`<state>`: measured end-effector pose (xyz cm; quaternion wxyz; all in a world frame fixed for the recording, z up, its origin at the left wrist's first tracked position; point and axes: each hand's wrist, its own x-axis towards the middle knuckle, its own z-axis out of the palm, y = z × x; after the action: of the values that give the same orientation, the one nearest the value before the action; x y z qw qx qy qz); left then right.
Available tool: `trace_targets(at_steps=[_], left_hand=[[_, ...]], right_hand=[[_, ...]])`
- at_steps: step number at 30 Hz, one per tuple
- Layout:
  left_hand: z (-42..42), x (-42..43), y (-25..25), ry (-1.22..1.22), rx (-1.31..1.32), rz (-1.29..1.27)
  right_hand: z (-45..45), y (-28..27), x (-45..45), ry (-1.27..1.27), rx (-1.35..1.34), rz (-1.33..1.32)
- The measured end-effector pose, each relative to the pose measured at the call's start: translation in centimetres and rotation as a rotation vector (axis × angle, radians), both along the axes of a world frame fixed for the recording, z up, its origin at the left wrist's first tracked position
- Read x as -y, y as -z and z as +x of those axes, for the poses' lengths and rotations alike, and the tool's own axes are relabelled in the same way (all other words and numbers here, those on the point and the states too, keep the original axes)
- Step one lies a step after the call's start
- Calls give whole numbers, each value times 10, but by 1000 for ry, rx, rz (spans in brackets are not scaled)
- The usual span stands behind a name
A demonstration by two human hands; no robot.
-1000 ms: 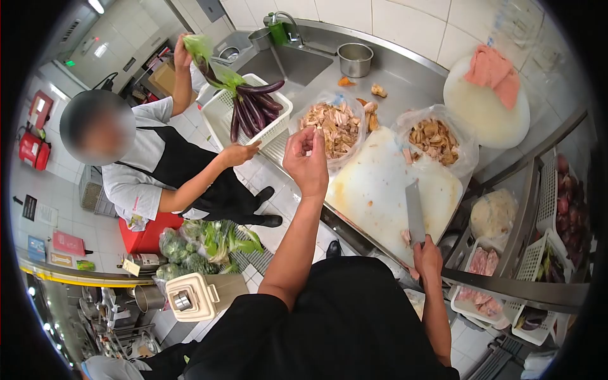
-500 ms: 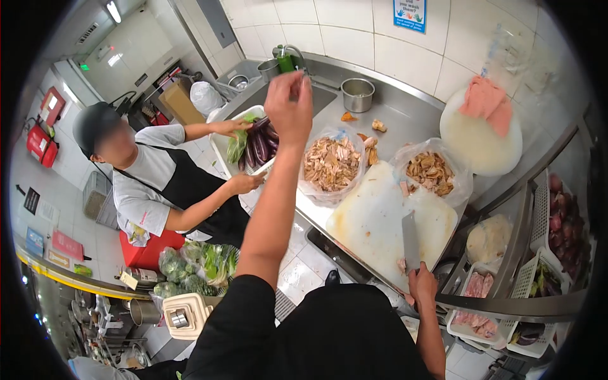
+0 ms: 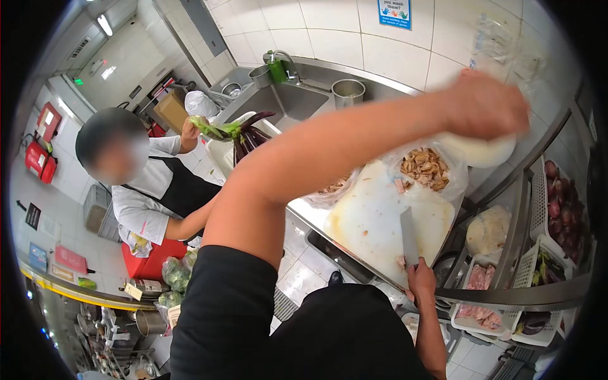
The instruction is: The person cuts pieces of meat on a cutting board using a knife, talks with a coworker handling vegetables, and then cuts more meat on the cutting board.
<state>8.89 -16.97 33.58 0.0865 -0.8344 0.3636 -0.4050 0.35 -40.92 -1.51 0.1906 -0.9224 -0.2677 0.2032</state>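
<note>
My right hand (image 3: 421, 283) is closed around the handle of a broad-bladed knife (image 3: 410, 237), which rests over the white cutting board (image 3: 364, 218). My left hand (image 3: 487, 109) is stretched far to the right, in front of a round white board (image 3: 484, 154) by the wall. Motion smears its fingers, and it hides most of the pink cloth there. Chopped brown meat (image 3: 425, 170) fills a clear plastic bag at the cutting board's far edge. A second bag of chopped meat (image 3: 334, 187) is largely covered by my left forearm. Small scraps lie on the board.
At the left, a co-worker (image 3: 183, 190) lifts leafy greens beside dark purple eggplants (image 3: 249, 144) over a white basket. A steel pot (image 3: 348, 92) stands near the sink (image 3: 288, 104). Shelving at right holds red onions (image 3: 560, 212) and packed raw meat (image 3: 480, 285).
My left hand has swept rightward from above the sink side to the round board, covering the cloth. The co-worker has raised the greens. My right hand and knife stay nearly still.
</note>
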Motion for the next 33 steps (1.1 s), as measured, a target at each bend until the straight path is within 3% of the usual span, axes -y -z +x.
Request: trace_targets(at_steps=[1,2,4,6,7,12,25,28,33], left_hand=[[-11,26,18,84,0,27],[-18,45,44,249,-147,-199],[-35,67,69,293,43,54],[-46,80,103,364,13,-203],[-53,80,117,355,12,-199],[-87,62,196,100,-173,-635],[-200,40,404,-509,-528,-1091],[-211,47,420,-583,-537,-1213],[-215,59,418,-558,-602,-1190]], right_hand=[[0,0,0,7,-4,-6],[-1,0,0,15,-8,-13],[-1,-4,-1,7,-6,-14],[-2,-5,1,3,-1,-12],[-2,-4,1,9,-3,-18],[1,-1,-1,-31,15,-35],[5,9,2,-52,1,-14],[7,8,3,-67,-17,-39],[4,-15,7,-71,44,74]])
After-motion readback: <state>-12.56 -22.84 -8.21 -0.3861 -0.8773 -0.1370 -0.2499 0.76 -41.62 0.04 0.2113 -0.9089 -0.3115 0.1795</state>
